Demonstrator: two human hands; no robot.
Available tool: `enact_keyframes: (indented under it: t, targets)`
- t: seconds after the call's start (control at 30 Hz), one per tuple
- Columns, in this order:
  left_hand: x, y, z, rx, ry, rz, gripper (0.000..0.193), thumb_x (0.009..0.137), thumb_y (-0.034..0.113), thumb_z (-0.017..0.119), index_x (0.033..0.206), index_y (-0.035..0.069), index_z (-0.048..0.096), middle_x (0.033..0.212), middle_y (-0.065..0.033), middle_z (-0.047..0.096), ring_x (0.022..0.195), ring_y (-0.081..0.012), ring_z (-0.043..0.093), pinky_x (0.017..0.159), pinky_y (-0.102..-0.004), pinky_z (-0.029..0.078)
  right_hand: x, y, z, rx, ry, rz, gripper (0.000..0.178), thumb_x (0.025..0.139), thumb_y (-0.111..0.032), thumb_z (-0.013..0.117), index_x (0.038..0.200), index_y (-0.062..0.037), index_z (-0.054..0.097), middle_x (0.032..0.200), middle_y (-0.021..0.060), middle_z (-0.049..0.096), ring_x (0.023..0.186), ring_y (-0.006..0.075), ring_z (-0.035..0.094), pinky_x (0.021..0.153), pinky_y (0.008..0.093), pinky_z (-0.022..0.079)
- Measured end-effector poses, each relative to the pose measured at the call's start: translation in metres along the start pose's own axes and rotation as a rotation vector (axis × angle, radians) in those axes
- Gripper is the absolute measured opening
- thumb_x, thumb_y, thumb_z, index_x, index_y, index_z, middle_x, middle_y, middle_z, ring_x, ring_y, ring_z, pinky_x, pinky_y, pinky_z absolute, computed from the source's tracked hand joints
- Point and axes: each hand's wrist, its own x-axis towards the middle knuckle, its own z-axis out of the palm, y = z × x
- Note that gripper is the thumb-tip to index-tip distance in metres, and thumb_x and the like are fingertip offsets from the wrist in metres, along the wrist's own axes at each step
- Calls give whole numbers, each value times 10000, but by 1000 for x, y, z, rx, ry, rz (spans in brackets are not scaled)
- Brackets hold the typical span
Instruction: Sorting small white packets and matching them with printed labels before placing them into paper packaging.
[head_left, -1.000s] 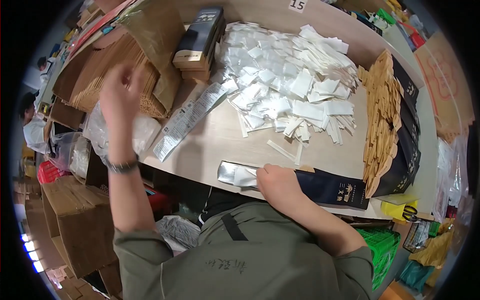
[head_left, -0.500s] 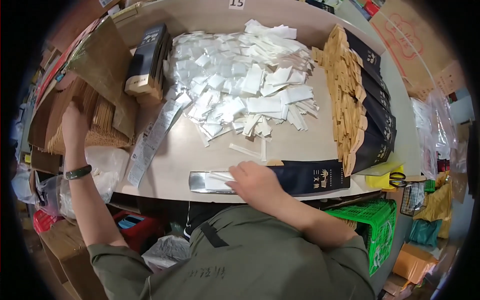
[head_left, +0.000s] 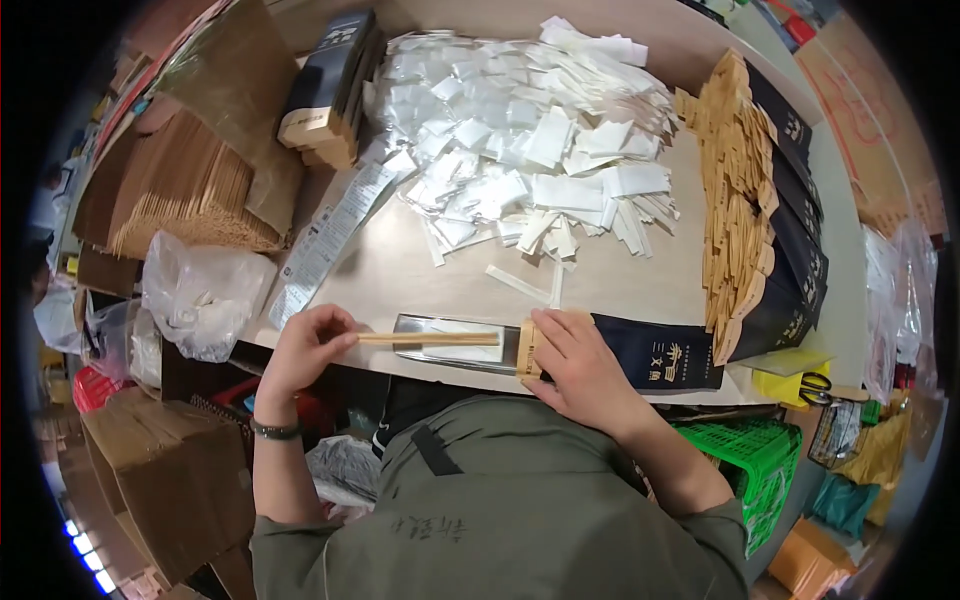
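My left hand [head_left: 312, 350] is closed in a pinch on one end of a pair of pale wooden chopsticks [head_left: 425, 340]. Their other ends lie over a slim white packet in a shiny clear-and-silver pouch [head_left: 408, 352]. The pouch lies flat along the table's front edge, its right part inside a dark blue paper sleeve [head_left: 655, 352] with a tan end band [head_left: 526, 350]. Across that band, my right hand [head_left: 580, 365] grips the sleeve, fingers at the upper edge and thumb at the lower. Two thin white paper strips [head_left: 522, 287] lie just beyond.
White packets [head_left: 560, 140] form a wide heap. Dark sleeves with tan ends [head_left: 745, 200] overlap at right; more dark packages [head_left: 335, 75] stand at back left. A cardboard box [head_left: 235, 90] holds tightly packed brown pieces [head_left: 190, 185]. Scissors [head_left: 815, 388] lie front right, above a green crate [head_left: 750, 450].
My left hand has come from the cardboard box to the pouch, now with chopsticks. My right hand has shifted from the pouch's white packet onto the sleeve's tan band. The view has shifted.
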Motion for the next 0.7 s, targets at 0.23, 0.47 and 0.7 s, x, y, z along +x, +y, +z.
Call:
enact_keyframes:
  t: [0.23,0.47,0.7]
  targets:
    - [26,42,125,125,110,457,103,789,-12,733,883,19,704,916,-74,638,848,-206,645,764,-301,518,11,-1,18,31,61,-89,340,716,-196,795,900,11,597,1323,227,520,1219,385,494,987,450,444]
    - [26,45,145,62,257,226,181,820,29,713,999,11,691,1021,-131,659,905,-228,654,782,-322,532,8,-7,12,-27,58,23,381,691,-167,800,961,12,600,1325,239,511,1227,391,490,979,458,449]
    - [6,71,113,650,335,676,773,624,205,856,1301,52,518,1117,-151,582,1068,-300,559,900,-427,456,11,-11,-12,-30,114,-115,459,659,-94,722,1099,-28,609,1149,197,552,1064,353,550,871,432,476]
